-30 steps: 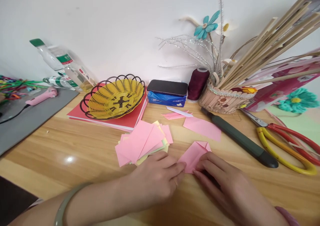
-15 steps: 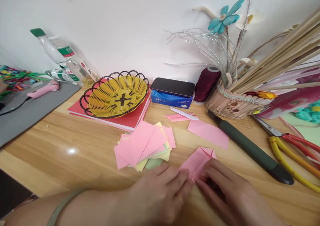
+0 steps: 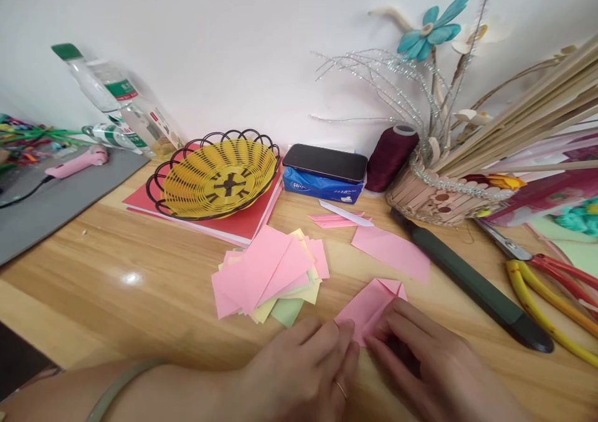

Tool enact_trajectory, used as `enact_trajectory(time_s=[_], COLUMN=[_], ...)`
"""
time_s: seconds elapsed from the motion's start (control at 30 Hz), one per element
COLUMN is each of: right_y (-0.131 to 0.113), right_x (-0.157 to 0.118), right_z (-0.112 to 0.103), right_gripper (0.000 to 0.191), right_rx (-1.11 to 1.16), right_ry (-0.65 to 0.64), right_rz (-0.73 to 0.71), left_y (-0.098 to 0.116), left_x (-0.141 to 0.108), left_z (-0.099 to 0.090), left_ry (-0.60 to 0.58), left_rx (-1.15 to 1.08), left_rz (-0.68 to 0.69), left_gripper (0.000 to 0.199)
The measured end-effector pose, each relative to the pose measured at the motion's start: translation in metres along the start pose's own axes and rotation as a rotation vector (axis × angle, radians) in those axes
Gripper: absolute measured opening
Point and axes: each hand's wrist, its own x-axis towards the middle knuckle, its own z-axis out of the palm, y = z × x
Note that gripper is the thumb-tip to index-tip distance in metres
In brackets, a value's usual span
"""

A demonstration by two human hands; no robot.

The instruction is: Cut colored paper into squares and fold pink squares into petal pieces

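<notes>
A pink sheet of paper [image 3: 365, 310] lies on the table at the lower middle, with its far right corner folded in. My left hand [image 3: 306, 366] is closed on its left edge; a ring shows on one finger. On the right edge, my right hand [image 3: 425, 353] pinches the same paper with bent fingers. The near part of the paper is hidden behind both hands. Just beyond my left hand lies a loose pile of pink, yellow and green paper pieces [image 3: 261, 269]. Another pink paper piece [image 3: 392, 250] rests flat behind the folded one, next to narrow folded strips [image 3: 334, 220].
A yellow basket [image 3: 219, 176] sits on red paper [image 3: 140, 201]. Behind are a phone [image 3: 324, 162] on a blue tissue pack [image 3: 322, 187] and a maroon thread spool [image 3: 391, 157]. At right are a dark green-handled tool [image 3: 471, 278], scissors [image 3: 546, 266] and a stick-filled planter [image 3: 430, 194].
The view has shifted slightly. My left fingers have moved a little at the paper's near left edge, while my right hand keeps its pinch. The fold looks the same.
</notes>
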Motion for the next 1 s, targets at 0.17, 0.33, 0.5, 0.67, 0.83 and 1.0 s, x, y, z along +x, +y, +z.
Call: enact_trajectory(time_s=[0.17, 0.33, 0.5, 0.67, 0.83, 1.0], right_y=[0.0004, 0.0000, 0.0000, -0.0002, 0.0015, -0.0001], right_x=[0.0002, 0.0001, 0.0003, -0.0013, -0.0042, -0.0026], right_z=[0.0010, 0.0015, 0.0013, 0.0025, 0.0036, 0.0033], right_gripper=[0.016, 0.017, 0.017, 0.016, 0.013, 0.011], right_rx=[-0.006, -0.022, -0.053, -0.061, -0.066, -0.091], right_ry=[0.003, 0.022, 0.031, 0.036, 0.000, 0.020], right_rz=[-0.004, -0.027, -0.031, -0.034, -0.004, -0.021], left_y=[0.0005, 0.0031, 0.0073, 0.0083, 0.0090, 0.0087], left_x=[0.0001, -0.0004, -0.0013, 0.0009, 0.0012, -0.0002], left_z=[0.0029, 0.0071, 0.0095, 0.0081, 0.0078, 0.0084], left_ry=[0.058, 0.091, 0.157, 0.211, 0.209, 0.203], left_rx=[-0.026, -0.020, 0.056, 0.077, 0.080, 0.068], left_rz=[-0.033, -0.039, -0.019, -0.042, -0.047, -0.056], left_gripper=[0.026, 0.028, 0.025, 0.026, 0.029, 0.030])
